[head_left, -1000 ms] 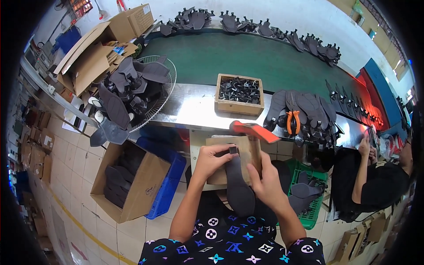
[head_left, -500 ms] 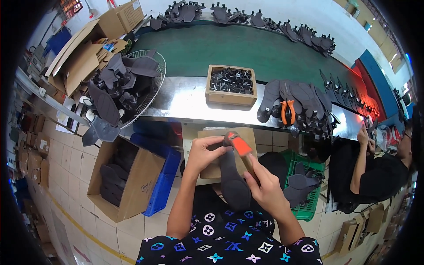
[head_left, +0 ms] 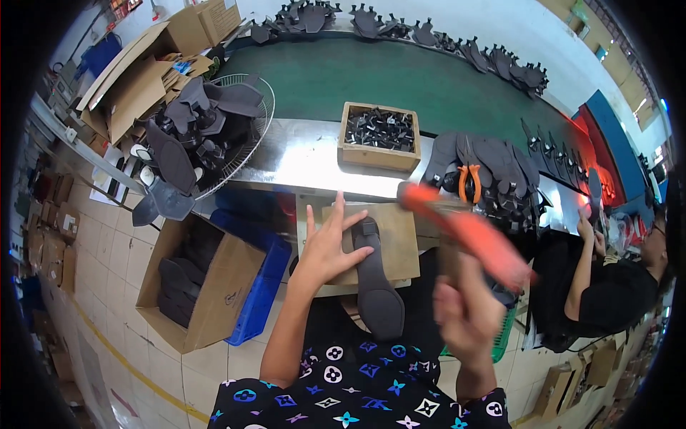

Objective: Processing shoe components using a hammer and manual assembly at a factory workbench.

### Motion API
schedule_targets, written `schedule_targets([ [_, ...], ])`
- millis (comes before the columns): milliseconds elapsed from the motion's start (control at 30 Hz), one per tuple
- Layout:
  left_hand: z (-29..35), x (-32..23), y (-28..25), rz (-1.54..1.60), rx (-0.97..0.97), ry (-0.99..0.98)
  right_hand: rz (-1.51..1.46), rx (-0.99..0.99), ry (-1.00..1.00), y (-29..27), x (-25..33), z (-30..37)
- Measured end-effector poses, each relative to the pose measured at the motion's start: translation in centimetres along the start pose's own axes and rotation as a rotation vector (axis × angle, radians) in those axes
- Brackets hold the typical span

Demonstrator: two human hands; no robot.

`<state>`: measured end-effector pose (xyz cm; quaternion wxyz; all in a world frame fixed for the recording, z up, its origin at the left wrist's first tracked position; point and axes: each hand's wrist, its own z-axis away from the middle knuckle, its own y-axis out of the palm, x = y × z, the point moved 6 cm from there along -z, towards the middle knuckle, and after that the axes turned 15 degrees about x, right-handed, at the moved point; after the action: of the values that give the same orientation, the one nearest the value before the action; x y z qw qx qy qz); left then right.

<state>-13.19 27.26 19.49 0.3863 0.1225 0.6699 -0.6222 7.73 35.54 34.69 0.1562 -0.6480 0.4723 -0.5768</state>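
Observation:
A dark grey shoe sole (head_left: 379, 300) lies lengthwise in front of me, its narrow heel end on a wooden board (head_left: 401, 243) and its broad end toward my lap. Beside the heel, my left hand (head_left: 330, 247) is open with fingers spread; thumb and forefinger reach to the sole's edges. A small dark piece (head_left: 369, 227) stands at the heel end. Raised to the right of the sole, my right hand (head_left: 468, 311) is closed round the handle of a hammer with an orange-red head (head_left: 479, 239). Hand and hammer are smeared by motion.
Beyond the board, a metal ledge (head_left: 300, 154) carries a wooden box (head_left: 379, 159) of small black parts, and stacked soles with orange-handled pliers (head_left: 469, 184). A wire basket (head_left: 268, 132) of soles stands left, above a cardboard box (head_left: 229, 293). Another person (head_left: 614, 293) sits at right.
My right hand has swung the hammer up and right, away from the heel. My left hand has let go of the heel end and spread its fingers beside it.

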Motion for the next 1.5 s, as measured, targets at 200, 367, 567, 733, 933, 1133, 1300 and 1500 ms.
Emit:
schedule_targets([
  [200,-0.3,-1.2,-0.7,-0.051,-0.088,0.019,-0.234,0.120,0.063,4.5,-3.8,-0.7],
  [367,0.4,-2.1,-0.4,-0.025,-0.125,0.282,-0.073,0.034,-0.015,-0.4,-2.4,-1.0],
  [567,7.7,-12.5,-1.5,0.605,0.314,0.427,0.208,0.411,-0.038,4.2,-7.0,-3.5],
  [733,9.4,-14.4,-1.1,0.786,0.535,0.252,0.625,0.407,-0.341,7.0,-6.3,-2.6],
  [933,10.2,-15.0,1.6,1.365,0.650,-0.036,-1.467,0.485,-0.029,6.8,-1.7,2.4],
  [1133,11.2,-15.5,3.3,1.578,0.855,-0.050,-1.649,0.518,-0.083,7.0,-1.6,2.6],
  [1300,11.7,-15.8,3.6,1.526,0.858,0.073,-1.636,0.522,-0.077,7.6,-1.2,3.5],
  [1500,5.1,-8.0,-5.2,0.636,-0.304,-0.027,-1.008,-0.039,0.205,3.7,-9.4,3.2],
])
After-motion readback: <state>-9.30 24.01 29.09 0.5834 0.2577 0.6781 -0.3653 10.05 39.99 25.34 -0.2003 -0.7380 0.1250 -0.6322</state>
